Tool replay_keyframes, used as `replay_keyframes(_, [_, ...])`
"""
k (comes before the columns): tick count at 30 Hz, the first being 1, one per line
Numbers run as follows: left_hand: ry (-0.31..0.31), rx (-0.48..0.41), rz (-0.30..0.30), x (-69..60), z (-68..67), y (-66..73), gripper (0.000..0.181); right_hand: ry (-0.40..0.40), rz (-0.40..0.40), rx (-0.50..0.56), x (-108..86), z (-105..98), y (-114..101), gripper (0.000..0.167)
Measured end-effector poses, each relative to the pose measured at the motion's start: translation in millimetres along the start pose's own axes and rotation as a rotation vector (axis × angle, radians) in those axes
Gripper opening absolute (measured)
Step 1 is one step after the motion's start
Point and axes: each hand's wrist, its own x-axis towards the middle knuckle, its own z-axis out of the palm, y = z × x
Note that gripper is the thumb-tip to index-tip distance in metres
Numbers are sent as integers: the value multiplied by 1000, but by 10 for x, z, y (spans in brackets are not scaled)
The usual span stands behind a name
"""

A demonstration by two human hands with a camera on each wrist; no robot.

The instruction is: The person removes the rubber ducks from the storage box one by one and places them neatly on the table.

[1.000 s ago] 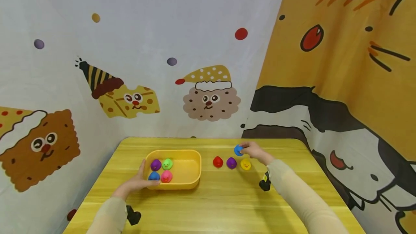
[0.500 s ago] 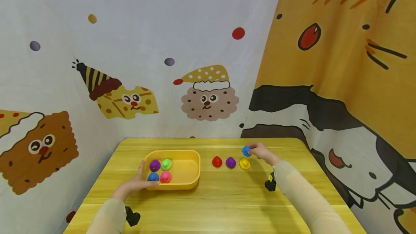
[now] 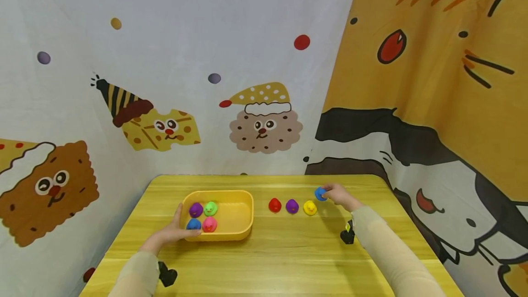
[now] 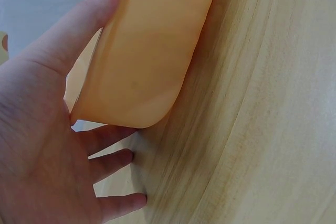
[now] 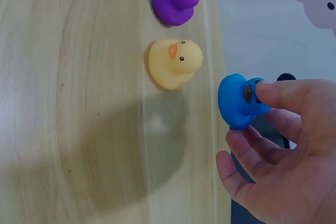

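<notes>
One blue duck (image 5: 233, 99) is hanging above the table (image 3: 280, 260) beyond the yellow duck (image 5: 169, 67), the right hand (image 5: 296, 169) pinching it near the head; the left hand (image 4: 47, 114), fingers spread, is touching a yellow tray (image 3: 233, 214). A looser pinch would be risking a drop.

Right hand (image 5: 294, 163) pinches blue duck (image 5: 234, 100) – yellow duck (image 5: 170, 67) near, purple duck (image 5: 172, 6) beyond.

cream sleeves (image 3: 387, 252), black wrist cameras (image 3: 167, 274)
</notes>
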Motion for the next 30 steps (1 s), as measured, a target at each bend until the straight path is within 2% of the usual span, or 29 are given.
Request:
replay_keyframes(7, [-5, 1, -26, -24, -8, 58, 135, 4, 9, -5, -26, -25, 80, 43])
replay_keyframes(14, [-2, 7, -1, -90, -1, 129, 133, 22, 27, -34, -52, -3, 183, 42])
replay_keyframes(20, [3, 18, -37, -6, 1, 35, 134, 49, 23, -24, -42, 0, 292, 41])
replay_keyframes(27, [5, 22, 13, -63, 15, 69, 131, 45, 33, 5, -60, 20, 354, 40])
replay_keyframes(30, [6, 21, 3, -30, 9, 27, 132, 51, 24, 5, -76, 35, 360, 40])
